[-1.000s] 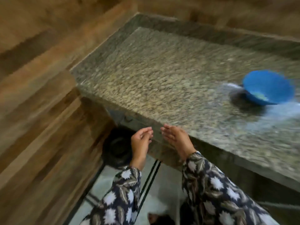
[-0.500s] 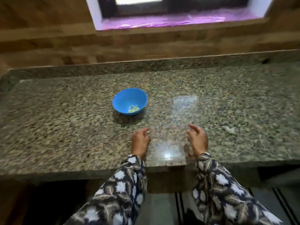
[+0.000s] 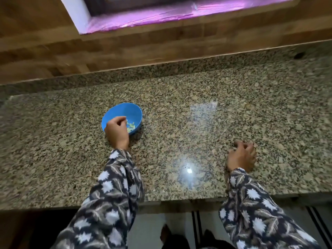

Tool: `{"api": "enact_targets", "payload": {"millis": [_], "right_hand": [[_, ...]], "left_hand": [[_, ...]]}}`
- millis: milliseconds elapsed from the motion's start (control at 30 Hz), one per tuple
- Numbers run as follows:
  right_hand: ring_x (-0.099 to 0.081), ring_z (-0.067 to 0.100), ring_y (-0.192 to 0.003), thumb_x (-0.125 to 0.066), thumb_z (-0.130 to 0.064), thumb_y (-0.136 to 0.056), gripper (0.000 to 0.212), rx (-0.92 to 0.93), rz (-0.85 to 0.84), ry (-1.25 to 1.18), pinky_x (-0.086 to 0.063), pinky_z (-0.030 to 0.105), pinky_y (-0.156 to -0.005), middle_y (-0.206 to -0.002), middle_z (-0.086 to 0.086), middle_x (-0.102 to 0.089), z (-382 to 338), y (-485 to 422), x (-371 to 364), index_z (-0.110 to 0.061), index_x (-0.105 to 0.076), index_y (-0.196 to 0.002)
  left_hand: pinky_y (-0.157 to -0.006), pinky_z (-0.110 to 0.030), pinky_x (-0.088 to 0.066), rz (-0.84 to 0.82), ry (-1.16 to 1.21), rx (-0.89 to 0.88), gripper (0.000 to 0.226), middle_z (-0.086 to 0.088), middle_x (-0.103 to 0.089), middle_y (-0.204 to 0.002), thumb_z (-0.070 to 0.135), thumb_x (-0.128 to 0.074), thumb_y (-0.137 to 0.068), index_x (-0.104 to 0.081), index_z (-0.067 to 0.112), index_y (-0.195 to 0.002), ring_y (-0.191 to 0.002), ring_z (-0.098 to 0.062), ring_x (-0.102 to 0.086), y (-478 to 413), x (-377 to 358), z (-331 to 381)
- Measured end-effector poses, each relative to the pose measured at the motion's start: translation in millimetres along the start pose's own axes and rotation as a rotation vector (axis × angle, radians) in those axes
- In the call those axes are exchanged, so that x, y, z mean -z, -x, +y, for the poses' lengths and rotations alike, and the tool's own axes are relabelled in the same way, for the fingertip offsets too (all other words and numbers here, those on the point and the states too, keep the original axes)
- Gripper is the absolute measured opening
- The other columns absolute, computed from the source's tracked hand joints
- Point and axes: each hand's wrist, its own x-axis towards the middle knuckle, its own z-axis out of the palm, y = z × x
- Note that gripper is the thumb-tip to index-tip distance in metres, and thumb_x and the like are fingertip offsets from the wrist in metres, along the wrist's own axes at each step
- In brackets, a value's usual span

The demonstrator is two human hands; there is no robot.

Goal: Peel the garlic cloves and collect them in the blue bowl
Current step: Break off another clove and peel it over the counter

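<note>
The blue bowl [image 3: 132,109] stands on the granite counter left of centre, with a few pale peeled garlic cloves [image 3: 130,125] in its bottom. My left hand [image 3: 116,133] is at the bowl's near rim, its fingers curled over that rim into the bowl. My right hand [image 3: 242,156] rests on the counter at the right, fingers curled down around a small whitish garlic piece [image 3: 232,149] that is mostly hidden under it.
The speckled granite counter [image 3: 179,123] runs across the view, with its front edge near my sleeves and a raised granite lip at the back. Behind the lip are a wooden wall and a window sill [image 3: 161,17]. Dark floor lies below the edge.
The view has swung from the counter's left end to face it. My left hand moved forward to the bowl's rim. My right hand moved right and curled onto the whitish piece.
</note>
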Motion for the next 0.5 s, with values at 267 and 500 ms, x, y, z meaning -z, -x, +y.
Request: {"api": "enact_targets", "payload": {"millis": [267, 500], "right_hand": [[-0.051, 0.015, -0.075, -0.052, -0.002, -0.089, 0.025, 0.064, -0.024, -0.330, -0.042, 0.013, -0.053, -0.117, 0.012, -0.058, -31.1, 6.3, -13.5, -0.008, -0.063, -0.111], [-0.058, 0.016, -0.071, -0.057, -0.003, -0.087, 0.022, -0.260, -0.590, -1.108, -0.055, 0.024, -0.058, -0.097, 0.009, -0.062, -91.1, 52.9, -44.0, -0.007, -0.060, -0.109]], "left_hand": [[-0.088, -0.030, -0.050, -0.117, 0.031, 0.047, 0.021, -0.014, -0.070, -0.104, 0.005, -0.058, -0.089, -0.069, -0.001, -0.106, -0.097, -0.025, -0.065, -19.9, -12.1, -11.9], [-0.070, -0.010, -0.052, -0.724, 0.146, -0.145, 0.025, -0.001, -0.067, -0.109, 0.008, -0.061, -0.088, -0.065, 0.010, -0.112, -0.083, 0.004, -0.061, 88.1, -44.2, 6.6]]}}
